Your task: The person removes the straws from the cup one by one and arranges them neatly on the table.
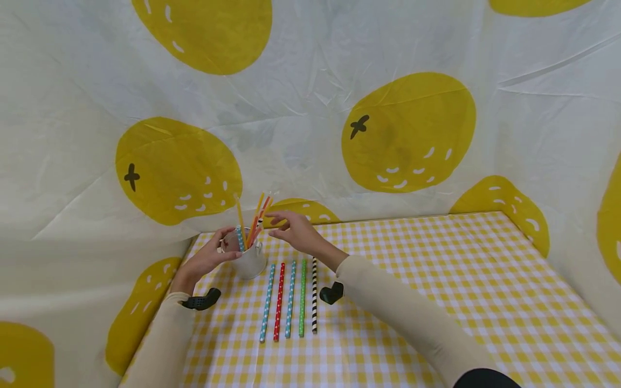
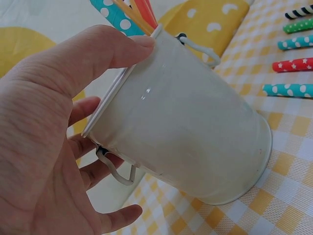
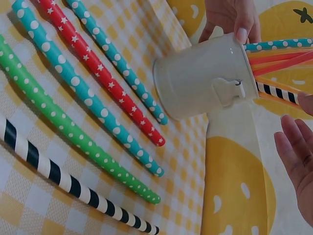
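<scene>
My left hand holds the rim of a white metal bucket, thumb on the near side and fingers round behind. Out of the bucket lean a blue dotted straw, orange and coral straws and a black-and-white striped straw. Just right of these straw tops is my right hand, fingers loosely extended. Its thumb overlaps the striped straw's end in the right wrist view; contact is unclear. In a row on the table lie two blue dotted straws, a red star straw, a green dotted straw and another striped straw.
A yellow-and-white checked cloth covers the table, which meets a fruit-print curtain at the back and left. The bucket stands near the back left corner, with small side handles on it.
</scene>
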`<state>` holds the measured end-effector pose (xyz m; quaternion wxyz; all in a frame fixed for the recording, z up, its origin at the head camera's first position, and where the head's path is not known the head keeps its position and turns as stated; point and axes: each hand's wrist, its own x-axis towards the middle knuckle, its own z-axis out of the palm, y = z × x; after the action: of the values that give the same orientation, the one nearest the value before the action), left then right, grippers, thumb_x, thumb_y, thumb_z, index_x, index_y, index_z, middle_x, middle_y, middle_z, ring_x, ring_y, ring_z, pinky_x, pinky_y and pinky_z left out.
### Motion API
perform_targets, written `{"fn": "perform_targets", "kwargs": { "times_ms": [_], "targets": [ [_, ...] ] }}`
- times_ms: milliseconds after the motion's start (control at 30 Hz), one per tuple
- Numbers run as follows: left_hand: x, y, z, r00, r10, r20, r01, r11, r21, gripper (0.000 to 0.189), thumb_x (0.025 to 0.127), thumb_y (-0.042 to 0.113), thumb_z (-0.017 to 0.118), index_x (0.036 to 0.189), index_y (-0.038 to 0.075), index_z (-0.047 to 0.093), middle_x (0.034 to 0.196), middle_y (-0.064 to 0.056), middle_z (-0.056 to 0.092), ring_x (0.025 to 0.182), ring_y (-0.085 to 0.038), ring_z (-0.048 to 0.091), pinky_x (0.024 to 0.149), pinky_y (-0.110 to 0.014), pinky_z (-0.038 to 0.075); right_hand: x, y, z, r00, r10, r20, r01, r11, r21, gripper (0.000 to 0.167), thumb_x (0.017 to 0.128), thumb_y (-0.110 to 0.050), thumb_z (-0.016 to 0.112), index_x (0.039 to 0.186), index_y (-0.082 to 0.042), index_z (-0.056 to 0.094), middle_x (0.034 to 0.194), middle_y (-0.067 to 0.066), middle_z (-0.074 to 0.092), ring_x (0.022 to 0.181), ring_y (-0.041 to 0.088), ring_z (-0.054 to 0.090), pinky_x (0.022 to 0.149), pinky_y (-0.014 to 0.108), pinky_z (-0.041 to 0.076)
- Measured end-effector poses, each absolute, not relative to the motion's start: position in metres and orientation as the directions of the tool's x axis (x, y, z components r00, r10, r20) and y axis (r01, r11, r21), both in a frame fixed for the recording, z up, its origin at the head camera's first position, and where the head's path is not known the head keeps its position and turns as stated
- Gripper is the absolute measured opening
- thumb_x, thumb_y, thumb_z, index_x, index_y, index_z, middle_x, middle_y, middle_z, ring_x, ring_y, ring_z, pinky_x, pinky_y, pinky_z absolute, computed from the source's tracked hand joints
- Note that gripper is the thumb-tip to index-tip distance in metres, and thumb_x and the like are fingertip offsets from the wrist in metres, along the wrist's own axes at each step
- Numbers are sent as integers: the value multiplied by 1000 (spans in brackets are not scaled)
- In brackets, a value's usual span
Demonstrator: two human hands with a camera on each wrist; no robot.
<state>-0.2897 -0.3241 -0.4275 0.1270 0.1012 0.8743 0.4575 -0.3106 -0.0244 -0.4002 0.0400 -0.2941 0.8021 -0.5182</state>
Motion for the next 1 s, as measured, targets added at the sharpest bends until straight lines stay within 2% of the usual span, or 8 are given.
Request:
{"fn": "perform_targets", "kwargs": {
  "times_ms": [233,433,567,700,800,1000],
  "targets": [
    [-287,-319,-420,-946,292,-143,49,564,825,80,98,25,70,159,11,20,125,-22,30,115,-37,30,91,-53,31,-313,-34,-397,-828,-510,235,-421,288,-860,48,99,-22,69,146,-22,57,134,8,63,99,18,67,80,29,56],
    [-282,-315,-413,-943,300,-146,43,542,839,79,98,20,69,158,8,21,125,-25,30,115,-39,31,90,-52,31,-315,-42,-399,-823,-526,214,-386,241,-890,45,100,-17,67,144,-17,58,126,13,65,82,14,71,76,32,58],
    [-286,-320,-422,-946,295,-136,49,543,838,80,98,24,70,159,13,20,129,-21,31,116,-36,32,90,-51,33,-314,-46,-398,-828,-524,198,-361,230,-904,41,101,-14,65,142,-14,59,119,11,66,79,13,71,73,35,58],
    [-289,-323,-427,-948,292,-127,55,543,838,82,97,28,72,160,16,20,136,-19,31,118,-36,32,90,-50,34,-312,-48,-395,-833,-518,193,-349,222,-910,37,102,-10,62,139,-12,59,117,12,65,79,15,71,71,32,57],
    [-290,-324,-428,-949,289,-127,54,546,836,82,97,28,72,160,16,20,141,-19,30,120,-36,32,91,-51,35,-312,-49,-393,-833,-519,191,-353,232,-906,36,102,-9,61,139,-11,59,120,14,64,79,16,71,73,31,58],
    [-283,-319,-416,-947,289,-140,42,543,839,81,98,22,71,159,11,20,149,-23,25,125,-40,30,95,-54,34,-315,-52,-394,-834,-520,186,-358,253,-899,34,103,-9,61,137,-11,60,124,15,63,78,15,70,79,41,59]
  ]
}}
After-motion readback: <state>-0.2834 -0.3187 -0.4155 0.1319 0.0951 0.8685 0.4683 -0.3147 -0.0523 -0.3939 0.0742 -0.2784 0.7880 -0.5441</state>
